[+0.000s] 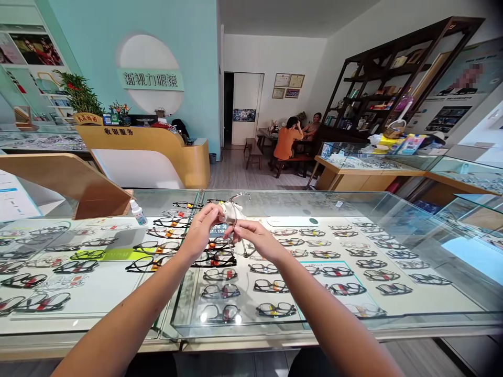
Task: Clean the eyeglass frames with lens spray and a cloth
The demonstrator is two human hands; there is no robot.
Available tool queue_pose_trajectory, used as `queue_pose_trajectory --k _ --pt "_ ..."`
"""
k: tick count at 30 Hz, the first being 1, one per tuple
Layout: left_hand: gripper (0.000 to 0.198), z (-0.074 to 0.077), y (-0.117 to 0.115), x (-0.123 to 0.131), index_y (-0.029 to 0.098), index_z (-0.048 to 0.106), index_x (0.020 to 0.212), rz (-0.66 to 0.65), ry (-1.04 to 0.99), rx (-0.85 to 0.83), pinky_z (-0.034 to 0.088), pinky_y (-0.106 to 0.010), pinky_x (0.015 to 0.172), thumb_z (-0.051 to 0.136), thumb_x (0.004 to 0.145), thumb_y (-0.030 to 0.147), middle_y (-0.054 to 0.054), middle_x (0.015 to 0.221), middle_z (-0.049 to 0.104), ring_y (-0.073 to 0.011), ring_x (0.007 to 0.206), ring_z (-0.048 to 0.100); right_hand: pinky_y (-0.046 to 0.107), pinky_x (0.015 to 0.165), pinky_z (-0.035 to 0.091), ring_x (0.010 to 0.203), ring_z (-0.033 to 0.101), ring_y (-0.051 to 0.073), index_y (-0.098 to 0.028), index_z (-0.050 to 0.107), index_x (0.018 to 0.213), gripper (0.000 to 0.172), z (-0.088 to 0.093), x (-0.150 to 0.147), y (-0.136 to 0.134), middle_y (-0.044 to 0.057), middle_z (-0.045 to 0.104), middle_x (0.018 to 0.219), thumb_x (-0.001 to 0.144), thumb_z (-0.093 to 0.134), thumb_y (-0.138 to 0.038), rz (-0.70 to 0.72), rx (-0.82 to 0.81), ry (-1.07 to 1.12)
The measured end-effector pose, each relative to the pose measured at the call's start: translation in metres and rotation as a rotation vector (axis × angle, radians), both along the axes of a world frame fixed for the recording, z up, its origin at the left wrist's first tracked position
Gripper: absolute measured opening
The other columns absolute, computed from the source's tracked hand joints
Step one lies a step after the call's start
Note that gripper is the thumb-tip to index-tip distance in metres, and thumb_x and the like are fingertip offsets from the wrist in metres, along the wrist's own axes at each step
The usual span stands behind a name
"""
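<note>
glasses (246, 255) partly behind hands (203, 224) and cloth (234, 212)

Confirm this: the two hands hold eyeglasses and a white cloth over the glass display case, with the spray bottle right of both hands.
Not quite: the head view shows the spray bottle left of both the left hand and the right hand. They do hold eyeglasses and a white cloth over the glass display case.
</note>
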State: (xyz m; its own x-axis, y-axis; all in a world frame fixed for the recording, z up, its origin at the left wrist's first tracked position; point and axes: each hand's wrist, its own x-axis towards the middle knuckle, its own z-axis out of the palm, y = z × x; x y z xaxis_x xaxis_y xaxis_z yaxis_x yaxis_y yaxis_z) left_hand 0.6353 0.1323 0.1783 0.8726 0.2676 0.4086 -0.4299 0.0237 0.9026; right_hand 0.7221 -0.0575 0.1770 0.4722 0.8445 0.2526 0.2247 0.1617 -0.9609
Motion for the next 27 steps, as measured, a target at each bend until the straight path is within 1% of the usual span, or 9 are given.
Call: queue_pose_trajectory --k 4,6,8,11,13,15,19,23,27 --pt "0.035 0.007 -0.008 -0.005 0.02 0.071 0.091 0.1 -0.021 0.102 0.047 -0.028 0.084 0.08 0.095 0.053 -0.002 0.09 0.066 -0.0171 0.086 0.058 0.034 0.088 0.046 0.084 0.057 0.019 -0.02 0.085 0.1 0.048 -0.001 -0.001 0.0 0.006 0.078 0.1 0.1 0.068 -0.065 0.024 0.013 0.017" --pt "0.034 0.008 -0.012 -0.006 0.02 0.068 0.092 0.119 -0.039 0.099 0.047 -0.027 0.081 0.083 0.092 0.051 -0.001 0.089 0.065 -0.0159 0.084 0.058 0.034 0.089 0.047 0.084 0.057 0.019 -0.02 0.085 0.101 0.046 -0.001 -0.002 0.0 0.007 0.078 0.102 0.101 0.068 -0.063 0.048 0.012 0.023" --pt "0.037 0.007 -0.013 -0.006 0.022 0.063 0.093 0.117 -0.044 0.045 0.046 -0.025 0.078 0.087 0.089 0.049 0.001 0.087 0.064 -0.0142 0.081 0.057 0.034 0.089 0.047 0.085 0.058 0.018 -0.02 0.084 0.101 0.046 -0.001 -0.002 0.0 0.007 0.079 0.102 0.102 0.068 -0.062 0.077 0.014 0.022" --pt "0.052 0.005 -0.009 -0.004 0.024 0.056 0.103 0.026 0.034 -0.116 0.048 -0.025 0.079 0.096 0.079 0.047 0.003 0.089 0.069 -0.0141 0.081 0.063 0.035 0.09 0.048 0.086 0.059 0.018 -0.02 0.084 0.1 0.046 0.0 -0.004 0.0 0.006 0.079 0.099 0.101 0.069 -0.064 0.088 0.022 0.014" --pt "0.059 0.006 -0.006 -0.003 0.023 0.059 0.11 -0.056 0.127 -0.184 0.05 -0.027 0.082 0.099 0.074 0.048 0.0 0.096 0.075 -0.0162 0.087 0.068 0.035 0.09 0.05 0.087 0.06 0.019 -0.02 0.083 0.098 0.048 0.001 -0.004 0.0 0.006 0.077 0.097 0.099 0.071 -0.066 0.09 0.019 0.013" --pt "0.057 0.008 -0.003 -0.003 0.019 0.067 0.11 -0.151 0.211 -0.178 0.051 -0.029 0.083 0.098 0.076 0.052 -0.004 0.097 0.076 -0.0176 0.088 0.07 0.035 0.09 0.05 0.088 0.06 0.02 -0.02 0.083 0.098 0.049 0.002 -0.003 -0.001 0.006 0.076 0.094 0.098 0.071 -0.067 0.103 0.016 0.011" --pt "0.047 0.013 -0.005 -0.005 0.015 0.072 0.09 -0.33 0.252 -0.157 0.05 -0.031 0.073 0.091 0.083 0.057 -0.002 0.076 0.069 -0.0143 0.066 0.062 0.034 0.089 0.048 0.087 0.059 0.019 -0.02 0.083 0.099 0.048 0.001 -0.001 -0.002 0.006 0.076 0.098 0.097 0.073 -0.066 0.119 0.019 0.008" --pt "0.04 0.017 -0.009 -0.007 0.016 0.071 0.093 -0.387 0.182 -0.209 0.05 -0.031 0.066 0.092 0.085 0.05 0.0 0.072 0.067 -0.0136 0.058 0.059 0.034 0.087 0.048 0.085 0.057 0.019 -0.02 0.084 0.1 0.049 -0.002 -0.001 -0.001 0.006 0.075 0.098 0.097 0.072 -0.067 0.094 0.026 0.018" --pt "0.041 0.018 -0.008 -0.007 0.017 0.069 0.1 -0.409 0.185 -0.228 0.05 -0.029 0.063 0.095 0.082 0.043 0.0 0.074 0.07 -0.0134 0.057 0.061 0.034 0.085 0.047 0.083 0.055 0.019 -0.02 0.085 0.101 0.048 -0.002 -0.002 -0.001 0.007 0.077 0.099 0.101 0.069 -0.064 0.096 0.036 0.03"
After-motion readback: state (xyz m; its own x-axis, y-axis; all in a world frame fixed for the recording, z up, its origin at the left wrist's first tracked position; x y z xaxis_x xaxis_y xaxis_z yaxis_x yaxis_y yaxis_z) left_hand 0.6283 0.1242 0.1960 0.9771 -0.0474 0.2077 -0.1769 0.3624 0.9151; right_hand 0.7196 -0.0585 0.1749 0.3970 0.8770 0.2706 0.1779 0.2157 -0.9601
